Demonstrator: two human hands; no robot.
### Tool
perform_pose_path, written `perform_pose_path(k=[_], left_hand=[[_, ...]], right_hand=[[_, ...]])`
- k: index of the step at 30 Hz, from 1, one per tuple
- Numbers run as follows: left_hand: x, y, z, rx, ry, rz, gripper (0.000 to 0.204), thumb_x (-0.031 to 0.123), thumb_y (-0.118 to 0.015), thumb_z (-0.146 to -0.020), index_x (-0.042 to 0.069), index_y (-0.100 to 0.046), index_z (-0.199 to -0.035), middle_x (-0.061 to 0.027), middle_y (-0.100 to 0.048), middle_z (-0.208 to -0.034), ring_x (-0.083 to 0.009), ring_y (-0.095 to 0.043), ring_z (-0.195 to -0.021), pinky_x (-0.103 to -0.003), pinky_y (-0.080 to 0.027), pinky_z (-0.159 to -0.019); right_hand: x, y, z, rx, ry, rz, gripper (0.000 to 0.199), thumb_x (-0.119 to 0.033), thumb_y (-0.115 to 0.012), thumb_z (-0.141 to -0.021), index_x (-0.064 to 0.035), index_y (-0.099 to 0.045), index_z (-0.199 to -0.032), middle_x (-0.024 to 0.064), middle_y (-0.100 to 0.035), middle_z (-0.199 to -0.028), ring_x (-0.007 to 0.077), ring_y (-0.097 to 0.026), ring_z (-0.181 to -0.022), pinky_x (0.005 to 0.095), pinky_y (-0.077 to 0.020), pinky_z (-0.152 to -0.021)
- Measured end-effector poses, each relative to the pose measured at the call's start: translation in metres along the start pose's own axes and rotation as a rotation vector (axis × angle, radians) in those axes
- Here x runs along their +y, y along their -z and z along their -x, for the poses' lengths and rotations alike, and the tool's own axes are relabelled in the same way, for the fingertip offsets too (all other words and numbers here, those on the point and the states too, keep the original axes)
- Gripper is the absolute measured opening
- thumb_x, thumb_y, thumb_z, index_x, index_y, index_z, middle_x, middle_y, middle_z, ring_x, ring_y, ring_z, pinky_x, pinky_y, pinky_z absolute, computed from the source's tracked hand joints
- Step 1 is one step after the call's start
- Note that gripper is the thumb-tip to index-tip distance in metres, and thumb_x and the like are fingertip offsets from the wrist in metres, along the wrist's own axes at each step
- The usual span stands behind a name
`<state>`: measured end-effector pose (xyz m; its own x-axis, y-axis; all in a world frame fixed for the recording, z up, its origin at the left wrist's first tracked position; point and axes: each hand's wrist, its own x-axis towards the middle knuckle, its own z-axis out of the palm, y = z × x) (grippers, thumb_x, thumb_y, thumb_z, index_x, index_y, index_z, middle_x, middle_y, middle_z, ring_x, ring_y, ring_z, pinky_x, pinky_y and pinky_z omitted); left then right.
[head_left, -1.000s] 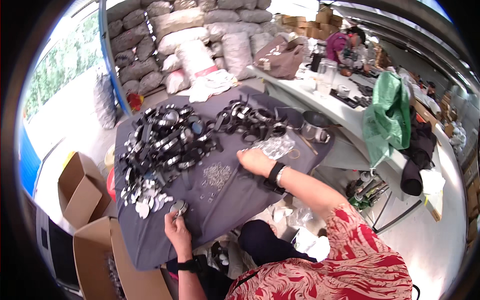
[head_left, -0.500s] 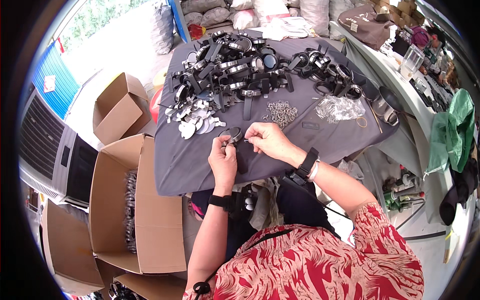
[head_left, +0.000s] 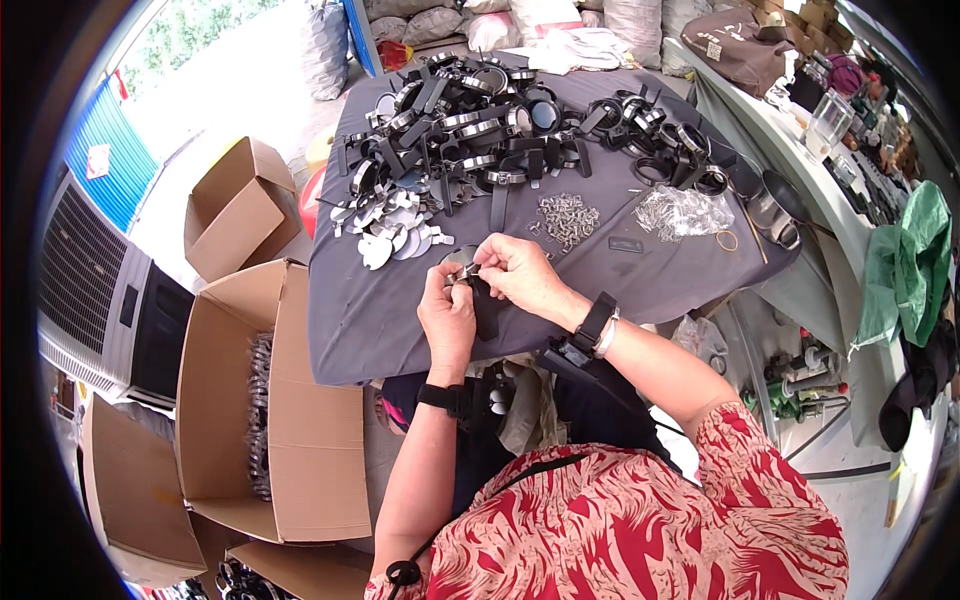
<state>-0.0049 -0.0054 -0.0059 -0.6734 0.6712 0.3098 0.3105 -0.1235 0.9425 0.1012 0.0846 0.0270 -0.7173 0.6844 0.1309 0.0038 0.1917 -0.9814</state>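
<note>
A watch with a black strap (head_left: pixel 486 316) is gripped in my left hand (head_left: pixel 447 312), over the near part of the dark table. My right hand (head_left: pixel 530 280) is closed in a pinch at the watch's case. What its fingertips hold is hidden between thumb and finger. Beyond my hands lie a heap of small metal clasps (head_left: pixel 567 222) and a small dark flat bar (head_left: pixel 626 243). To the left spreads a pile of white and silver discs (head_left: pixel 397 226). Behind them rises a large heap of watches (head_left: pixel 480 130), with a smaller watch cluster (head_left: pixel 665 140) to its right.
A clear plastic bag (head_left: pixel 685 214), a thin wooden stick (head_left: pixel 752 232) and a metal cup (head_left: pixel 776 208) are at the table's right. Open cardboard boxes (head_left: pixel 322 440) stand on the left, near a grey air cooler (head_left: pixel 95 280). A white side table (head_left: pixel 790 145) runs along the right.
My right hand has moved left, bringing its fingertips from beside the watch onto its case. My left hand still holds the watch in about the same place.
</note>
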Motion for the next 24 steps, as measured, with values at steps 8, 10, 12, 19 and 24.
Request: perform_pose_path(k=[8,10,12,19,24], left_hand=[[-0.013,0.006,-0.002,-0.076,0.132,0.21,0.018,-0.002,-0.047,-0.085,0.005,-0.056,-0.099,0.0046,-0.049,-0.061,-0.002,-0.038,-0.054,-0.021,-0.033,-0.047],[-0.015,0.006,-0.001,-0.068,0.149,0.277,0.017,-0.002,-0.047,-0.087,0.005,-0.057,-0.099,0.0069,-0.047,-0.063,-0.0006,-0.037,-0.055,-0.02,-0.03,-0.047],[-0.014,0.005,-0.001,-0.082,0.151,0.269,0.016,-0.002,-0.048,-0.088,0.005,-0.057,-0.099,0.0068,-0.048,-0.064,-0.0004,-0.037,-0.055,-0.019,-0.03,-0.047],[-0.003,0.009,-0.004,-0.143,0.182,0.325,0.014,-0.002,-0.049,-0.089,0.005,-0.057,-0.098,0.0072,-0.048,-0.063,0.0005,-0.037,-0.054,-0.019,-0.029,-0.046],[-0.012,0.013,-0.004,-0.124,0.167,0.266,0.013,-0.001,-0.05,-0.09,0.005,-0.057,-0.098,0.0075,-0.048,-0.064,0.0009,-0.037,-0.056,-0.019,-0.029,-0.047]], right_hand=[[0.001,-0.004,-0.005,0.087,0.644,0.531,0.011,0.003,-0.057,-0.086,-0.0023,-0.055,-0.096,0.004,-0.063,-0.08,0.0069,-0.059,-0.062,0.0203,-0.0476,-0.051],[-0.012,-0.007,0.001,0.015,-0.063,-0.066,0.013,0.003,-0.058,-0.085,-0.002,-0.055,-0.097,0.0047,-0.063,-0.079,0.0071,-0.058,-0.057,0.021,-0.0471,-0.048],[-0.011,-0.005,0.002,0.011,-0.09,-0.117,0.013,0.003,-0.058,-0.085,-0.002,-0.054,-0.097,0.0042,-0.062,-0.08,0.0057,-0.056,-0.053,0.0203,-0.0459,-0.045],[-0.005,-0.005,-0.003,0.095,0.432,0.471,0.018,0.004,-0.057,-0.08,-0.0004,-0.053,-0.097,0.0135,-0.064,-0.083,0.0258,-0.065,-0.076,0.0342,-0.0508,-0.065],[-0.008,-0.008,-0.006,-0.029,0.364,0.389,0.015,0.004,-0.058,-0.083,-0.0009,-0.054,-0.096,0.0079,-0.063,-0.078,0.016,-0.063,-0.069,0.0295,-0.0499,-0.059]])
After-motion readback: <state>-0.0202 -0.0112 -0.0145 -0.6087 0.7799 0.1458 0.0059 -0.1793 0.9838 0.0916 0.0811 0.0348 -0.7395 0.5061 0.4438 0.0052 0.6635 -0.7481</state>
